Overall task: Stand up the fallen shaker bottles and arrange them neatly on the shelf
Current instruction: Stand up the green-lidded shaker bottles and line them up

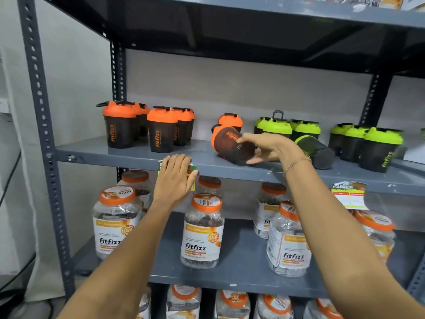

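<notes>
An orange-lidded dark shaker bottle (231,143) lies tilted on its side on the grey shelf (128,155), lid to the left. My right hand (271,147) grips its base end. My left hand (176,176) rests flat on the shelf's front edge, fingers apart, holding nothing. Several orange-lidded shakers (161,128) stand upright at the left, and one more orange shaker (230,120) stands behind the fallen one. A green-lidded shaker (315,153) lies on its side just right of my right hand. Green-lidded shakers (305,128) stand behind it, and another green group (377,148) stands at the right.
The shelf below holds several clear jars with orange lids (203,231). More jars (184,300) sit on the lowest shelf. A price label (349,195) hangs from the shelf edge at right. The upright steel post (39,111) is at the left, and another shelf (230,26) runs overhead.
</notes>
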Demonstrator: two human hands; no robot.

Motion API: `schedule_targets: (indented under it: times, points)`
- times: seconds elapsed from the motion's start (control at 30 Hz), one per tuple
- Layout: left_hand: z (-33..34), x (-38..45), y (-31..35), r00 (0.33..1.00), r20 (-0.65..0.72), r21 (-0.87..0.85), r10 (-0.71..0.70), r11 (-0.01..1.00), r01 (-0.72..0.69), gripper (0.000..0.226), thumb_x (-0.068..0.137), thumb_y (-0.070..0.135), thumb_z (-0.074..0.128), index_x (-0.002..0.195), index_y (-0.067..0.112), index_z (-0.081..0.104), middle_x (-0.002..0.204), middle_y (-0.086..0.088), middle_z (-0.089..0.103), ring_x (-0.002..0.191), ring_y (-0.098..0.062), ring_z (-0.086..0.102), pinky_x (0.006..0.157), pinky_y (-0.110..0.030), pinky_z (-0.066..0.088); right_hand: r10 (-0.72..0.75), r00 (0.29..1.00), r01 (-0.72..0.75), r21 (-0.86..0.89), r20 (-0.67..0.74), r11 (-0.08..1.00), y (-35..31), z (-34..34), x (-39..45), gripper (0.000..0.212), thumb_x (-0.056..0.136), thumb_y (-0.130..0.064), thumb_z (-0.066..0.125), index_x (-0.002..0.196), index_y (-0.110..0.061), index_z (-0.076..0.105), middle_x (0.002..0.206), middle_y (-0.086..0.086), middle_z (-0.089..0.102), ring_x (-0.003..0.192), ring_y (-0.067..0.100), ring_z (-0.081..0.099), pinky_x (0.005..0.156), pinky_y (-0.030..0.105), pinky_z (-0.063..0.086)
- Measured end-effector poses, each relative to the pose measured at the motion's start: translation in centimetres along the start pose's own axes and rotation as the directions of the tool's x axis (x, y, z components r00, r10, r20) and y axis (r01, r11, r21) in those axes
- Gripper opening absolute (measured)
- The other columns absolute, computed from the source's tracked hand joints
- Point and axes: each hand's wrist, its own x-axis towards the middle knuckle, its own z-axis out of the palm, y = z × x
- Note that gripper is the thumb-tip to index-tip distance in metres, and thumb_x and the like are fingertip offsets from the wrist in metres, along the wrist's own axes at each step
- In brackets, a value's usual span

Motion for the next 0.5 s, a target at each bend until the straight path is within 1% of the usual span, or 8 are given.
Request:
schedule_targets:
  times: [0.07,0.1,0.17,0.2,0.27,0.33,0.4,0.5]
  points:
    - [0.4,0.0,-0.2,1.000,-0.020,0.002,0.015,1.000,-0.015,0.042,0.094,0.040,0.038,0.113,0.008,0.058,0.114,-0.009,0.061,0.105,-0.028,0.054,0.100,-0.040,0.029,-0.058,0.993,0.010,0.409,0.105,0.912,1.2,0.5,0.7,0.032,0.087,-0.020,0.064,0.113,-0.007,0.054,0.114,0.015,0.061,0.098,0.026,0.064,0.068,0.038,0.061]
    - [0.6,0.0,-0.4,0.999,-0.029,0.002,0.024,1.000,-0.024,0.041,0.093,0.040,0.039,0.113,0.008,0.058,0.115,-0.009,0.060,0.105,-0.028,0.053,0.100,-0.040,0.030,-0.100,0.989,0.026,0.524,0.113,0.851,1.6,0.8,1.4,0.036,0.087,-0.019,0.063,0.119,-0.005,0.052,0.120,0.017,0.060,0.106,0.027,0.062,0.074,0.040,0.060]
    - [0.9,-0.1,-0.8,0.998,-0.038,0.005,0.052,0.999,-0.052,0.041,0.094,0.040,0.039,0.116,0.010,0.056,0.117,-0.009,0.059,0.107,-0.026,0.051,0.101,-0.039,0.030,-0.156,0.980,0.057,0.574,0.124,0.817,1.9,1.8,2.2,0.038,0.089,-0.016,0.061,0.123,-0.005,0.049,0.122,0.016,0.058,0.113,0.029,0.059,0.090,0.042,0.054]
    - [1.1,-0.1,-1.1,0.997,-0.039,0.008,0.071,0.997,-0.071,0.041,0.094,0.040,0.039,0.117,0.010,0.054,0.118,-0.009,0.059,0.108,-0.026,0.050,0.101,-0.040,0.030,-0.172,0.976,0.073,0.548,0.131,0.833,1.8,2.4,2.6,0.038,0.089,-0.014,0.061,0.123,-0.005,0.049,0.118,0.014,0.060,0.110,0.029,0.060,0.095,0.043,0.051]
    - [1.2,-0.2,-1.6,0.993,-0.043,0.020,0.112,0.994,-0.111,0.042,0.094,0.040,0.039,0.118,0.010,0.053,0.118,-0.010,0.059,0.107,-0.027,0.050,0.100,-0.040,0.031,-0.189,0.977,0.128,0.440,0.099,0.889,1.8,3.6,3.3,0.043,0.086,-0.014,0.066,0.125,-0.005,0.051,0.109,0.011,0.065,0.101,0.024,0.063,0.095,0.038,0.048]
    - [1.2,-0.1,-1.9,0.989,-0.054,0.031,0.139,0.990,-0.138,0.042,0.094,0.040,0.038,0.120,0.010,0.051,0.118,-0.010,0.059,0.108,-0.026,0.049,0.100,-0.040,0.031,-0.223,0.974,0.199,0.323,0.039,0.925,2.0,4.5,4.2,0.054,0.080,-0.013,0.074,0.128,-0.001,0.054,0.112,0.012,0.068,0.106,0.025,0.064,0.096,0.033,0.048]
    - [1.4,-0.1,-2.0,0.985,-0.086,0.027,0.149,0.989,-0.148,0.041,0.094,0.040,0.038,0.120,0.010,0.050,0.117,-0.010,0.060,0.108,-0.025,0.047,0.099,-0.040,0.031,-0.260,0.965,0.263,0.160,-0.040,0.951,2.2,5.2,5.2,0.054,0.075,-0.008,0.078,0.124,-0.001,0.058,0.115,0.012,0.067,0.111,0.026,0.063,0.098,0.033,0.048]
    - [1.6,-0.2,-2.1,0.979,-0.126,0.012,0.161,0.987,-0.161,0.040,0.094,0.039,0.039,0.119,0.010,0.049,0.115,-0.010,0.061,0.107,-0.025,0.047,0.099,-0.040,0.032,-0.276,0.955,0.269,-0.079,-0.111,0.960,2.1,5.7,6.5,0.062,0.068,-0.004,0.083,0.123,-0.005,0.055,0.118,0.012,0.067,0.112,0.026,0.062,0.101,0.038,0.048]
